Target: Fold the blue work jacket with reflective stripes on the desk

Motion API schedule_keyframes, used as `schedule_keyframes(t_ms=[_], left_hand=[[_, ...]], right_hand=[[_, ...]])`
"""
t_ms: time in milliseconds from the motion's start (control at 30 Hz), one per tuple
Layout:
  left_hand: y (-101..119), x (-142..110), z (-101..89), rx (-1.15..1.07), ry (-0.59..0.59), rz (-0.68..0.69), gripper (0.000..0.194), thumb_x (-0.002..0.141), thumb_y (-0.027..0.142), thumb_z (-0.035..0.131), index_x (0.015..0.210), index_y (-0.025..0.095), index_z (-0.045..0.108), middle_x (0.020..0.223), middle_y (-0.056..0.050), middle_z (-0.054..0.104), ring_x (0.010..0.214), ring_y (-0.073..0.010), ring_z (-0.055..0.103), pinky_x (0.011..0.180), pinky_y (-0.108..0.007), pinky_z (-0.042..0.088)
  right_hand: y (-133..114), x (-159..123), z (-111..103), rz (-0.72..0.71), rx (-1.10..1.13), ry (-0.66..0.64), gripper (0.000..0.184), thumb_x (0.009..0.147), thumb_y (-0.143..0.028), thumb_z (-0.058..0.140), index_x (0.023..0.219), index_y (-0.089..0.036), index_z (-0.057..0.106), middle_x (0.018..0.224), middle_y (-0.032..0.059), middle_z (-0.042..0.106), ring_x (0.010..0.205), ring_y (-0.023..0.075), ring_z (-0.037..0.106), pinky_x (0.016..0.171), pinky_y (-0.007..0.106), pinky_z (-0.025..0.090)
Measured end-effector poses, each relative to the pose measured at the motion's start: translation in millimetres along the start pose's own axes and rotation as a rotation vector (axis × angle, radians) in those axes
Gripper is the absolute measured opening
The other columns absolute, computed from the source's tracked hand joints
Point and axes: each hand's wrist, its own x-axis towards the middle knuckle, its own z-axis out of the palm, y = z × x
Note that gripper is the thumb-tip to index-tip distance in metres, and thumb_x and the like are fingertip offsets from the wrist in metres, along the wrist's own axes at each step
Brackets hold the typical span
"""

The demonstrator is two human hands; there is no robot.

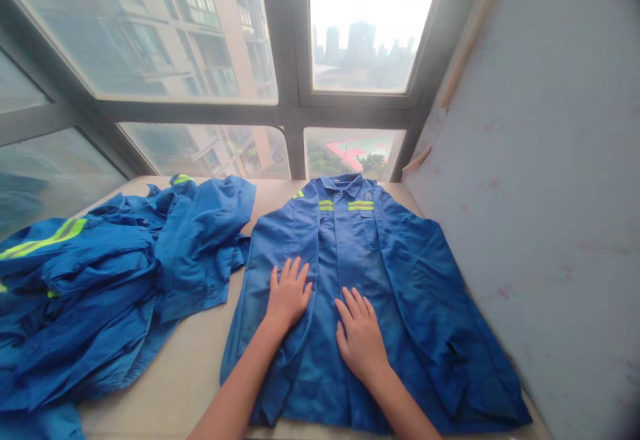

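A blue work jacket (pixel 327 323) lies front side up, its collar towards the window and its hem towards me. Yellow-green stripes with a grey band cross its chest. Both sleeves rest along the body of the jacket. My left hand (pixel 290 293) lies flat with fingers spread on the sleeve at the left. On the front panel, just right of the middle, my right hand (pixel 361 333) is laid palm down, fingers stretched out. Neither hand grips the cloth.
Several more blue garments with yellow-green stripes lie in a crumpled heap (pixel 110 273) at the left. Everything rests on a pale ledge (pixel 200 360) beneath grey-framed windows (pixel 293 47). A pale wall (pixel 540 193) with faint pink marks borders the jacket's right side.
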Motion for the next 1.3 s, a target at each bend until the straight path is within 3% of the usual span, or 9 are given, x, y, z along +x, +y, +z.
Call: schedule_keyframes(t_ms=[167, 400, 567, 700, 833, 967, 1100, 1200, 1300], left_hand=[[7.3, -73.1, -24.2, 0.050, 0.030, -0.012, 0.044, 0.093, 0.036, 0.046, 0.133, 0.022, 0.060, 0.147, -0.011, 0.050, 0.137, -0.0313, 0.042, 0.113, -0.056, 0.027], [10.1, -171.2, 5.7, 0.116, 0.155, -0.062, 0.053, 0.091, 0.042, 0.045, 0.137, 0.020, 0.057, 0.149, -0.014, 0.048, 0.135, -0.0308, 0.044, 0.108, -0.050, 0.034], [-0.4, -168.5, 5.7, 0.094, 0.140, -0.045, 0.055, 0.092, 0.044, 0.044, 0.140, 0.020, 0.053, 0.151, -0.013, 0.045, 0.136, -0.0302, 0.042, 0.110, -0.049, 0.031], [-17.0, -165.8, 1.3, 0.091, 0.127, -0.016, 0.056, 0.092, 0.045, 0.042, 0.140, 0.019, 0.053, 0.149, -0.014, 0.047, 0.135, -0.0298, 0.044, 0.110, -0.049, 0.032], [-21.2, -164.2, -1.6, 0.089, 0.116, -0.057, 0.055, 0.091, 0.043, 0.040, 0.136, 0.017, 0.058, 0.147, -0.016, 0.049, 0.134, -0.0305, 0.045, 0.109, -0.049, 0.034], [-15.0, -144.4, -18.7, 0.081, -0.065, -0.151, 0.053, 0.090, 0.040, 0.041, 0.133, 0.016, 0.060, 0.143, -0.017, 0.053, 0.128, -0.0328, 0.051, 0.102, -0.051, 0.042], [27.7, -109.7, -46.4, -0.058, -0.078, -0.092, 0.047, 0.089, 0.037, 0.046, 0.124, 0.013, 0.064, 0.137, -0.019, 0.056, 0.126, -0.0335, 0.052, 0.102, -0.049, 0.044], [99.8, -93.6, -62.1, -0.370, -0.099, 0.084, 0.041, 0.091, 0.032, 0.046, 0.127, 0.019, 0.061, 0.133, -0.012, 0.060, 0.122, -0.0266, 0.056, 0.103, -0.042, 0.046], [185.7, -91.4, -68.4, -0.725, -0.286, 0.213, 0.034, 0.092, 0.030, 0.047, 0.121, 0.023, 0.062, 0.120, -0.008, 0.067, 0.110, -0.0211, 0.062, 0.097, -0.034, 0.049]], right_hand=[[7.0, 9.4, 2.4, -0.003, 0.042, 0.038, 0.050, 0.088, -0.018, 0.049, 0.137, -0.024, 0.056, 0.151, 0.0058, 0.045, 0.142, 0.0275, 0.036, 0.116, 0.049, 0.031], [6.9, 8.3, 5.7, 0.011, 0.207, 0.126, 0.055, 0.085, -0.016, 0.050, 0.140, -0.018, 0.052, 0.142, 0.0096, 0.054, 0.137, 0.0284, 0.043, 0.113, 0.052, 0.036], [40.5, -13.0, -25.9, 0.009, 0.429, 0.290, 0.040, 0.092, -0.016, 0.043, 0.126, -0.022, 0.063, 0.126, 0.0075, 0.067, 0.118, 0.0202, 0.062, 0.101, 0.038, 0.053], [92.8, -66.7, -58.8, 0.127, 0.214, 0.403, 0.038, 0.094, -0.018, 0.044, 0.127, -0.022, 0.062, 0.130, 0.0089, 0.064, 0.122, 0.0237, 0.059, 0.105, 0.045, 0.049], [116.6, -129.5, -67.8, 0.162, 0.133, 0.348, 0.035, 0.094, -0.024, 0.046, 0.125, -0.023, 0.064, 0.134, 0.0085, 0.062, 0.125, 0.0256, 0.057, 0.105, 0.048, 0.049], [123.3, -165.9, -73.8, 0.274, 0.155, 0.323, 0.033, 0.093, -0.028, 0.049, 0.121, -0.026, 0.066, 0.130, 0.0072, 0.064, 0.123, 0.0259, 0.058, 0.108, 0.048, 0.045], [152.0, -169.2, -88.0, 0.579, 0.175, 0.457, 0.047, 0.084, -0.040, 0.056, 0.127, -0.020, 0.061, 0.134, 0.0127, 0.060, 0.129, 0.0318, 0.051, 0.114, 0.053, 0.036], [171.7, -163.3, -91.8, 0.812, 0.431, 0.463, 0.060, 0.076, -0.047, 0.063, 0.128, -0.018, 0.058, 0.136, 0.0142, 0.058, 0.128, 0.0324, 0.053, 0.110, 0.049, 0.041], [176.5, -159.0, -91.2, 0.926, 0.711, 0.490, 0.064, 0.072, -0.049, 0.067, 0.127, -0.019, 0.058, 0.136, 0.0135, 0.058, 0.126, 0.0293, 0.056, 0.105, 0.042, 0.047]])
